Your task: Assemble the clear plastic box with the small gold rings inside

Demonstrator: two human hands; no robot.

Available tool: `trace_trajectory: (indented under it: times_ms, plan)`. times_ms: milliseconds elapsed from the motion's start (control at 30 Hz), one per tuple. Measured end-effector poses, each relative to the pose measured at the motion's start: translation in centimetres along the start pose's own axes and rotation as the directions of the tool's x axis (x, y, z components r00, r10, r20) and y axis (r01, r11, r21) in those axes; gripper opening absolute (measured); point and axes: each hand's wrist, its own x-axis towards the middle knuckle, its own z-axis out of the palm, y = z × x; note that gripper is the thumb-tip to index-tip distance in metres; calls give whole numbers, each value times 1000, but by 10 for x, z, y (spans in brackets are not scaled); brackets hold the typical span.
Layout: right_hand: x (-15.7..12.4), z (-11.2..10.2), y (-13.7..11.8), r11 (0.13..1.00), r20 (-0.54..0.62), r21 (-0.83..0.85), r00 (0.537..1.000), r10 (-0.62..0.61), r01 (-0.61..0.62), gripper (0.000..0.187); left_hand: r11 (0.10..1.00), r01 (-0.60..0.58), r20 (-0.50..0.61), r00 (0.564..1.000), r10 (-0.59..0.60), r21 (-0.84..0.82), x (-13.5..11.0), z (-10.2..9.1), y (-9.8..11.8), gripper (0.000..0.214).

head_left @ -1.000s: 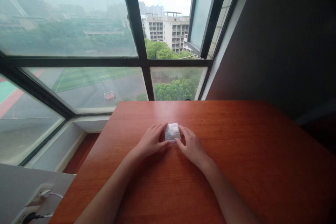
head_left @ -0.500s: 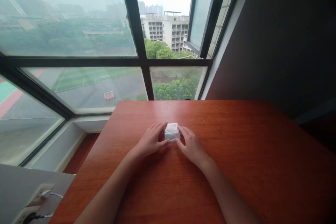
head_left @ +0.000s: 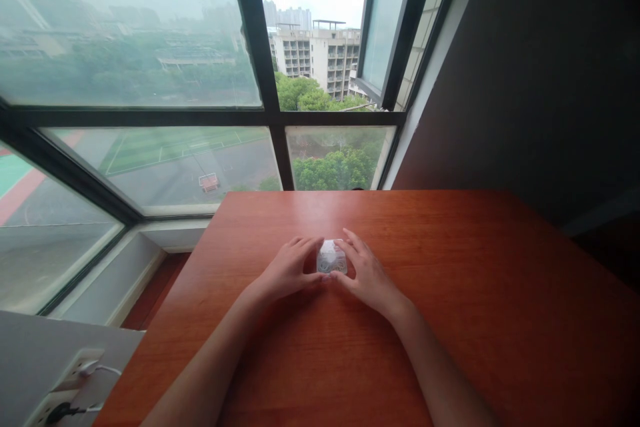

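Observation:
A small, whitish, see-through box (head_left: pixel 332 257) with curled shapes showing at its near side rests on the brown table, between my two hands. My left hand (head_left: pixel 291 267) is curved round its left side, with the thumb at the near lower corner and the fingers at the far left. From the right, my right hand (head_left: pixel 364 272) curves round it too. Its thumb is at the near edge, one fingertip lies over the box's top, and another finger is raised. What is inside the box is too small to name.
The wooden table (head_left: pixel 475 293) spreads out on both sides of my arms. Beyond its far edge stand large dark-framed windows (head_left: pixel 277 119), one pane tilted outward. Plugs with cords sit in a wall socket (head_left: pixel 80 370) at the lower left.
The box has turned or tipped and shifted slightly right and nearer, so curled shapes now show on its near side. My right fingers have lifted and spread a little; my left hand has barely moved.

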Motion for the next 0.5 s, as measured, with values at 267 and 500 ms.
trace_trajectory:
  times_ms: [267, 500]
  plan:
    - [0, -3, 5, 995, 42, 81, 997, -65, 62, 48, 1000, 17, 9, 1000, -17, -14, 0, 2, 1, 85]
    - [1, -4, 7, 991, 52, 127, 997, -56, 49, 49, 999, 25, 11, 1000, -25, -23, 1, 2, 0, 86]
